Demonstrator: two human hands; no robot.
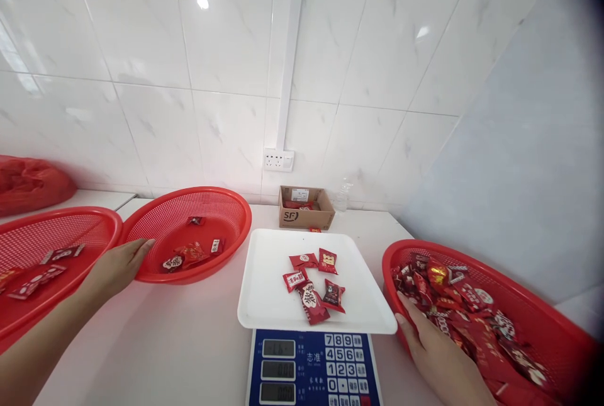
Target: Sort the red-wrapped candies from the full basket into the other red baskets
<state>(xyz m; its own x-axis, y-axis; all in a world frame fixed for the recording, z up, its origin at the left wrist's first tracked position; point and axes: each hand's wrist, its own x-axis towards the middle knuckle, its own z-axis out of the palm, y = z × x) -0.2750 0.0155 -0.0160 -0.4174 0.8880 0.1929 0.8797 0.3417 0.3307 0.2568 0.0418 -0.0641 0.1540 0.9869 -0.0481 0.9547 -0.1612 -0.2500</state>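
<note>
A white tray [268,293] sits on a blue electronic scale [312,367] and carries several red candy packets [314,286]. My left hand [120,264] lies flat with fingers stretched out against the front rim of the middle red basket [189,204], which holds a few packets [189,255]. My right hand [431,346] reaches into the right red basket [542,311], fingers resting among its pile of red wrapped candies [467,315]; its fingers look extended, and I cannot make out anything gripped in them.
Another red basket [42,230] with a few packets sits at far left, a red plastic bag [28,182] behind it. A small cardboard box [306,208] stands against the tiled wall below a socket [278,159]. A clear bottle [343,195] is beside the box.
</note>
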